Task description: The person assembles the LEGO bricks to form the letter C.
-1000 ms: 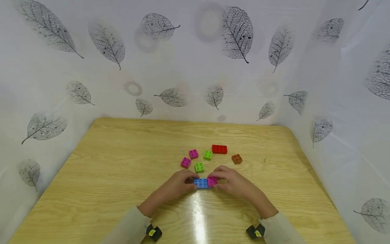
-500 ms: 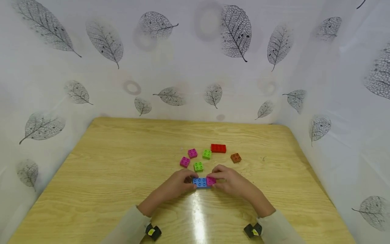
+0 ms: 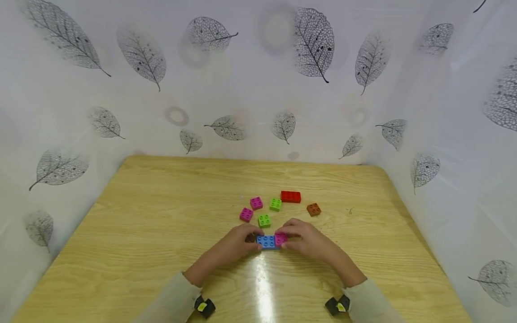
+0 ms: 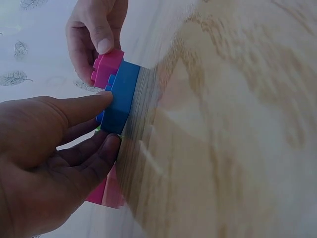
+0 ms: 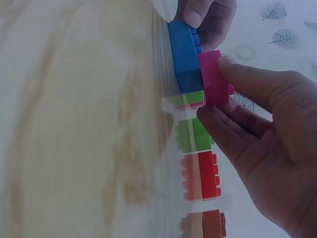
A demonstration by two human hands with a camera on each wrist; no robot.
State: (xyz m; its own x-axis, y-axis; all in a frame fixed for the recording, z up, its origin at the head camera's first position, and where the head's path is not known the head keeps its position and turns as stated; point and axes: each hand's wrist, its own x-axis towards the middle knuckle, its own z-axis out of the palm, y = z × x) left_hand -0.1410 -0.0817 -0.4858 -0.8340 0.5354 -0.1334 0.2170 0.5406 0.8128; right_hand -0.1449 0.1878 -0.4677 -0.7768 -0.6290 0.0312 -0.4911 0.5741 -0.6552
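Note:
A long blue toy building brick (image 3: 265, 242) lies on the table, studs up. My left hand (image 3: 239, 241) grips its left end between thumb and fingers. On the brick's right end sits a square pink brick (image 3: 280, 240), which my right hand (image 3: 304, 237) pinches between thumb and fingers. In the right wrist view the pink brick (image 5: 214, 77) rests over the end of the blue brick (image 5: 184, 57), its outer edge slightly past it. The left wrist view shows the left thumb on the near side of the blue brick (image 4: 121, 99).
Beyond the hands lie two loose pink bricks (image 3: 256, 203), two green bricks (image 3: 264, 220), a long red brick (image 3: 291, 197) and a brown brick (image 3: 313, 209). A leaf-patterned white sheet (image 3: 250, 89) stands behind the wooden table (image 3: 161, 193) and along its sides.

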